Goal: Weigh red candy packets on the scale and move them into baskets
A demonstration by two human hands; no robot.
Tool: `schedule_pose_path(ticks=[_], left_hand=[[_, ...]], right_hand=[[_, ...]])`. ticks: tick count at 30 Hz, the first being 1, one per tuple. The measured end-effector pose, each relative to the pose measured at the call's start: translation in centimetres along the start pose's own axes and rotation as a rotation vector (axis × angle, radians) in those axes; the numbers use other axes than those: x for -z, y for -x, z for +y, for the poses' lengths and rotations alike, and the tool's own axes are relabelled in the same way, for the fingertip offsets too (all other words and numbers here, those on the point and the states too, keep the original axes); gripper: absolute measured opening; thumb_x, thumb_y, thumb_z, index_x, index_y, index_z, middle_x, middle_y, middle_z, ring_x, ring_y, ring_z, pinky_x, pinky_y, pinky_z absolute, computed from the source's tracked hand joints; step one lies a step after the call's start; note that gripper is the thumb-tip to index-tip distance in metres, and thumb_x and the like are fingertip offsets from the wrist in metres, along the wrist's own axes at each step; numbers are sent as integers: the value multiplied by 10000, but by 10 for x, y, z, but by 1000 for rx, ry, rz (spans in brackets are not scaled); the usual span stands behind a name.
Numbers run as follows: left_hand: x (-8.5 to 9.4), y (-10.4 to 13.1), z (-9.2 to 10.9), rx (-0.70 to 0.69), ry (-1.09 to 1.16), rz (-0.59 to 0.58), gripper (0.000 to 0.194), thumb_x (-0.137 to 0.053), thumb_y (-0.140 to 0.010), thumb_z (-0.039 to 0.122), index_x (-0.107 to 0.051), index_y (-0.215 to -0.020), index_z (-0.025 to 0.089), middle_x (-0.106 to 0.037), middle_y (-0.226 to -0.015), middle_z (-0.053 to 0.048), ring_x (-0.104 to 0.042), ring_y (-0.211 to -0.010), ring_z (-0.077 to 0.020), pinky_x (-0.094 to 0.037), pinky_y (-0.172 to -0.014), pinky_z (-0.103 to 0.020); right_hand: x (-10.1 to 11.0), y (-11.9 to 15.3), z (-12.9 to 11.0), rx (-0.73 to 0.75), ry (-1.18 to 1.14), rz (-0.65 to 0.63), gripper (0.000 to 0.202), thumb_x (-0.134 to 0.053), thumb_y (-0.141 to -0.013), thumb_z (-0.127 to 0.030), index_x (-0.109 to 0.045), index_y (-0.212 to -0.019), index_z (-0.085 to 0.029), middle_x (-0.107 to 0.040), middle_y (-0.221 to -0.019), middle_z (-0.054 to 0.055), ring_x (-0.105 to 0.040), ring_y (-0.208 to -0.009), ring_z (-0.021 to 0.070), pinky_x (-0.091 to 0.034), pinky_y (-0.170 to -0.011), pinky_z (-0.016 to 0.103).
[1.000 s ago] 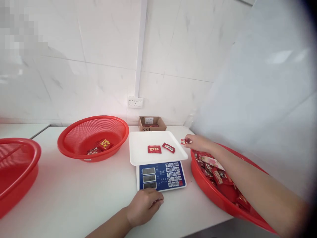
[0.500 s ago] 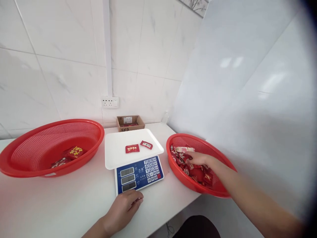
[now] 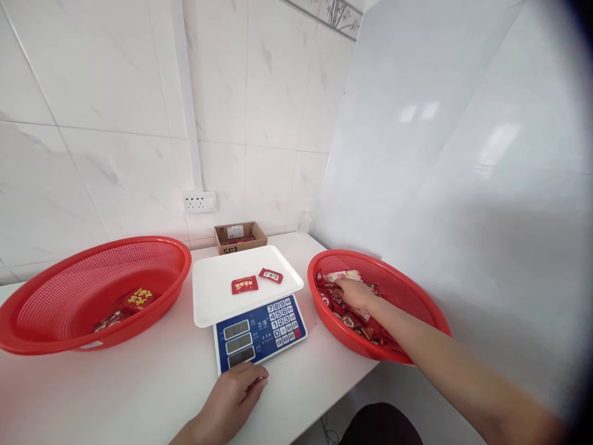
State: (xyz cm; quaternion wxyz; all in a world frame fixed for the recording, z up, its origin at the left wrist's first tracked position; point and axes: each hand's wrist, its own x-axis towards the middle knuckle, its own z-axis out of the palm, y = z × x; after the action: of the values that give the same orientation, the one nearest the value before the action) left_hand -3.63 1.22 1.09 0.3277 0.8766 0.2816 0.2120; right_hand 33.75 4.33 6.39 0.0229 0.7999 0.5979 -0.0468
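My right hand [image 3: 356, 293] reaches into the right red basket [image 3: 336, 337], among small red wrapped packets [image 3: 349, 319]. Its fingertips are mostly hidden, and whether they grip a packet cannot be made out. Beside those fingers lies a pale pink packet [image 3: 343, 275]. My left hand [image 3: 235, 395] rests on the table with curled fingers, against the front edge of a blue-and-white digital scale [image 3: 264, 327]. Nothing shows in that hand. On the scale's white pan [image 3: 213, 303] lie a flat red packet [image 3: 244, 285] and a smaller red packet [image 3: 271, 275].
A larger-looking red basket [image 3: 41, 296] stands on the left, with several red packets [image 3: 139, 299] inside. Behind the scale is an open cardboard box [image 3: 241, 237] against the tiled wall. A clear bottle [image 3: 304, 222] stands in the back corner of the white table [image 3: 162, 383].
My right hand has shifted left and slightly up within the basket, towards the pale pink packet. My left hand stays by the scale. The camera view has tilted a little.
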Motion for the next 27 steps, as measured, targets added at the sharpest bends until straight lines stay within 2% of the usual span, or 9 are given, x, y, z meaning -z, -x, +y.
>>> schedule_pose_path(ticks=[5,8,11,14,17,20,24,27], left_hand=[[0,1,1,4,15,-3,193,-391,-911,274,-581,-924,250,-626,-894,9,-589,-807,-142,-447,-705,-196],[-1,1,2,-9,20,6,193,-391,-909,259,-584,-918,244,-629,-886,5,-590,-802,-141,-446,-707,-198],[-3,1,3,-34,18,20,193,-397,-902,234,-591,-893,228,-637,-862,-3,-591,-790,-142,-445,-705,-200],[-2,1,3,-58,12,30,187,-411,-888,206,-597,-898,220,-647,-867,-7,-593,-793,-141,-447,-709,-197],[0,2,4,-57,-9,38,192,-420,-880,195,-606,-917,221,-652,-885,-7,-595,-798,-138,-450,-711,-193],[1,3,4,-44,-35,44,198,-423,-878,199,-616,-917,219,-655,-877,-11,-597,-787,-139,-456,-702,-192],[1,4,5,-54,-48,61,195,-431,-871,197,-617,-928,213,-656,-871,-17,-600,-775,-138,-458,-699,-191],[2,4,6,-74,-58,52,190,-434,-868,190,-617,-912,210,-655,-858,-15,-601,-758,-134,-454,-679,-185]], right_hand=[[24,-3,11,-15,-118,73,326,-384,-861,-327,-587,-1053,-157,-646,-1048,117,-602,-931,236,-424,-765,296],[46,-3,6,16,-188,119,313,-355,-875,-320,-586,-1020,-166,-655,-1039,75,-605,-926,203,-429,-751,256],[68,-4,-18,90,-251,154,327,-327,-885,-350,-591,-968,-176,-680,-938,44,-619,-844,195,-433,-684,246],[82,-4,-60,200,-232,217,326,-348,-876,-386,-599,-914,-181,-679,-837,46,-614,-744,197,-409,-603,252],[83,-2,-107,377,-58,281,320,-348,-883,-377,-607,-977,-213,-663,-914,60,-598,-804,207,-380,-588,253],[73,-3,-141,568,193,293,298,-383,-876,-256,-580,-1099,-265,-653,-939,58,-581,-859,216,-367,-600,261],[64,-11,-157,674,426,313,474,-412,-816,-75,-476,-1239,-281,-656,-924,53,-582,-839,216,-363,-606,278],[68,-15,-155,683,461,328,425,-427,-820,-84,-517,-1191,-272,-657,-937,53,-580,-853,215,-362,-613,279]])
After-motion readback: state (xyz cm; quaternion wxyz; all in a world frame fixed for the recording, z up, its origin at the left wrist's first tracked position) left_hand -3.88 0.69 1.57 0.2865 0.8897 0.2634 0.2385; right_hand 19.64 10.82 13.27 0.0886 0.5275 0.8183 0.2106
